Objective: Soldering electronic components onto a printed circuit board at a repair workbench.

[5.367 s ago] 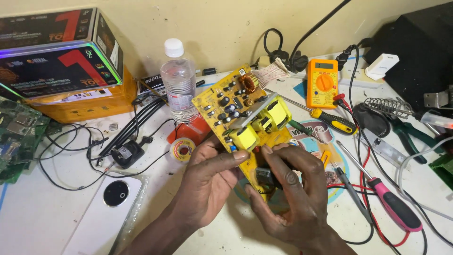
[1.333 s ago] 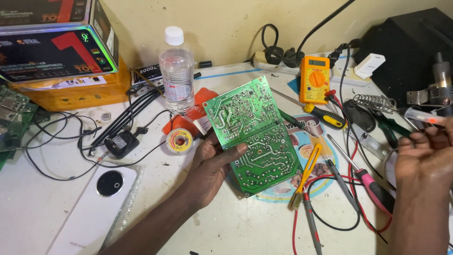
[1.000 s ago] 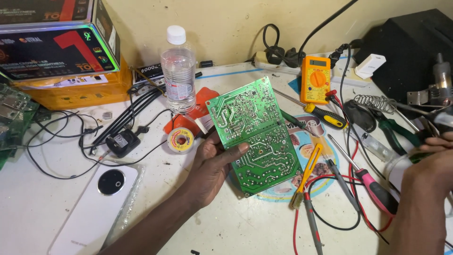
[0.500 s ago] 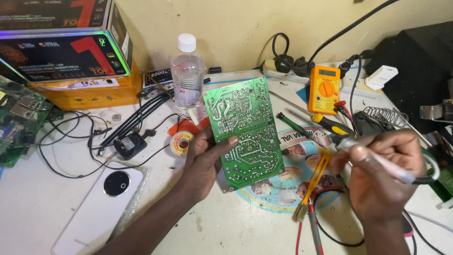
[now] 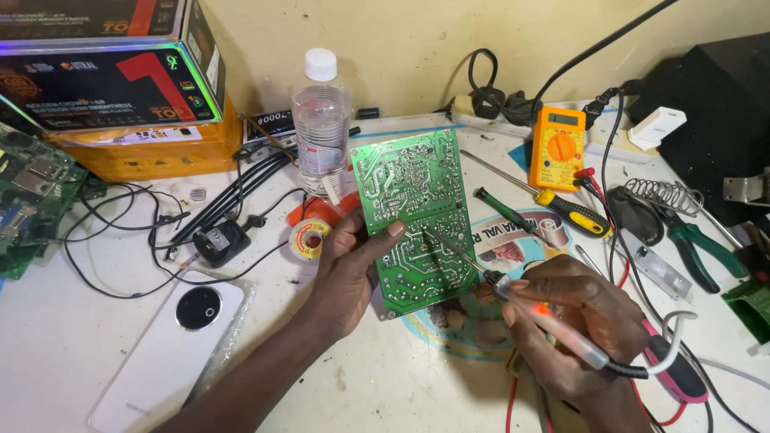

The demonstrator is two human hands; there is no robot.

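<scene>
My left hand (image 5: 346,269) grips a green circuit board (image 5: 413,216) by its left edge, solder side up, tilted above the white bench. In my right hand (image 5: 573,321) is a soldering iron (image 5: 529,309) with a clear handle and a red glow inside. Its thin tip touches the middle of the board. The iron's white and black cord runs off to the right. A spool of solder wire (image 5: 308,238) lies just left of my left hand.
A plastic water bottle (image 5: 321,120) stands behind the board. An orange multimeter (image 5: 557,147), a yellow-handled screwdriver (image 5: 533,200), green pliers (image 5: 698,252) and a coiled iron stand (image 5: 658,196) lie to the right. A white phone (image 5: 172,345), a black adapter (image 5: 216,240) and boxes (image 5: 112,88) sit left.
The board was flipped from component side to solder side. My right hand reached away to the right, picked up the soldering iron and brought its tip onto the board.
</scene>
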